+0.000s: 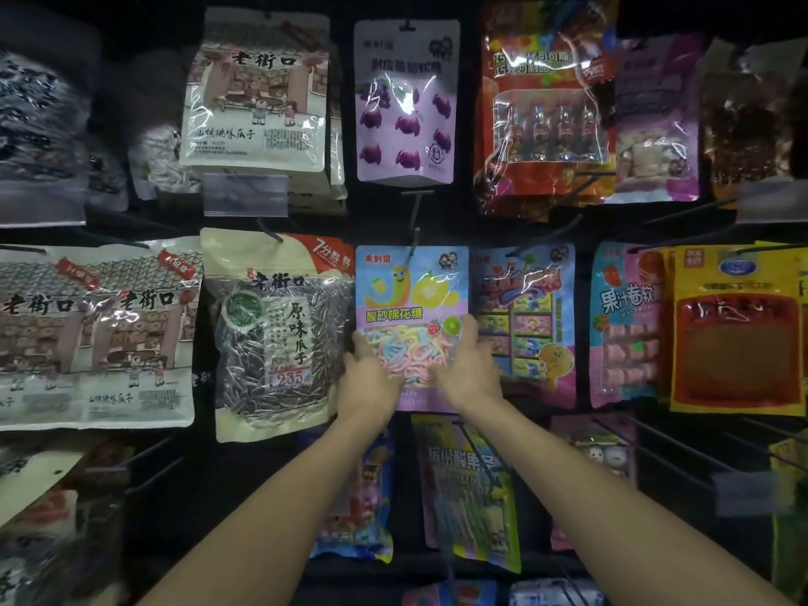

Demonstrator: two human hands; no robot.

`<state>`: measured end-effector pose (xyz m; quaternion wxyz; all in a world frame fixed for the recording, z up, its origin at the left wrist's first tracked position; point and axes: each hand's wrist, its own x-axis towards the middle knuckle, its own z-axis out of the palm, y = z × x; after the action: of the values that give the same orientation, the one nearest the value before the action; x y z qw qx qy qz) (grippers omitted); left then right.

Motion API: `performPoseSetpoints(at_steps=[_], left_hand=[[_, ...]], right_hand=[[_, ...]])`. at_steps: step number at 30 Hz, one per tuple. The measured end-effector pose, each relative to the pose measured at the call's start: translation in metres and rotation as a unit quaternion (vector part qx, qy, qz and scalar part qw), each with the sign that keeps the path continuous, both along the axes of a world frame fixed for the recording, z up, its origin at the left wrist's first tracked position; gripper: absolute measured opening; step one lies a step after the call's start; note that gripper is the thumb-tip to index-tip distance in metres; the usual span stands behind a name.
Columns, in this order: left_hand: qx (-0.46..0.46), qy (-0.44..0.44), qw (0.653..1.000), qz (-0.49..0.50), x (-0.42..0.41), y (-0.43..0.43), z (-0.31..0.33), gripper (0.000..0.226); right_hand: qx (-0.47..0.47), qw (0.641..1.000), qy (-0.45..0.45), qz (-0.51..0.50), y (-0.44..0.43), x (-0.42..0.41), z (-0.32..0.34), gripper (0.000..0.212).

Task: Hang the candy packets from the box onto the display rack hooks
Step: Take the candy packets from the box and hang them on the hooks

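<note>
Left hand (371, 378) and right hand (470, 371) hold one candy packet (411, 295).

I see a dark display rack (384, 212) with metal hooks (414, 209), packets hanging in rows. Top row: cream seed bag (258, 94), purple grape packet (404, 107), red packet (542, 111). Middle row: clear-window seed bag (275, 334), pastel candy packet (411, 290) just beside it, pink packet (625, 325), yellow packet (734, 330). Lower row: green-purple packet (472, 483).
</note>
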<state>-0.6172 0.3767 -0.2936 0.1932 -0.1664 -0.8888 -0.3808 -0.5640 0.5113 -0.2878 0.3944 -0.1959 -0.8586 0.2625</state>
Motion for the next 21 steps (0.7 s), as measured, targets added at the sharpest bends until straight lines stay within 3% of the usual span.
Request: performPoseSetpoints(at_steps=[6, 10, 14, 17, 21], left_hand=[[-0.010, 0.013, 1.000, 0.010, -0.006, 0.013, 0.000, 0.109], [-0.039, 0.033, 0.998, 0.032, 0.001, 0.016, -0.002, 0.108], [-0.065, 0.030, 0.997, 0.025, 0.015, 0.013, -0.004, 0.093], [-0.061, 0.049, 0.997, -0.010, 0.025, 0.007, -0.005, 0.088], [-0.133, 0.072, 0.989, -0.002, 0.048, 0.003, -0.011, 0.094]], right_hand=[[0.030, 0.999, -0.005, -0.011, 0.005, -0.012, 0.000, 0.081], [0.156, 0.984, -0.005, -0.086, 0.003, -0.010, -0.001, 0.070], [0.300, 0.947, 0.011, -0.115, 0.007, -0.005, -0.003, 0.053], [0.345, 0.933, -0.013, -0.101, 0.007, 0.002, 0.002, 0.060], [0.360, 0.930, -0.030, -0.065, 0.007, 0.009, 0.004, 0.059]])
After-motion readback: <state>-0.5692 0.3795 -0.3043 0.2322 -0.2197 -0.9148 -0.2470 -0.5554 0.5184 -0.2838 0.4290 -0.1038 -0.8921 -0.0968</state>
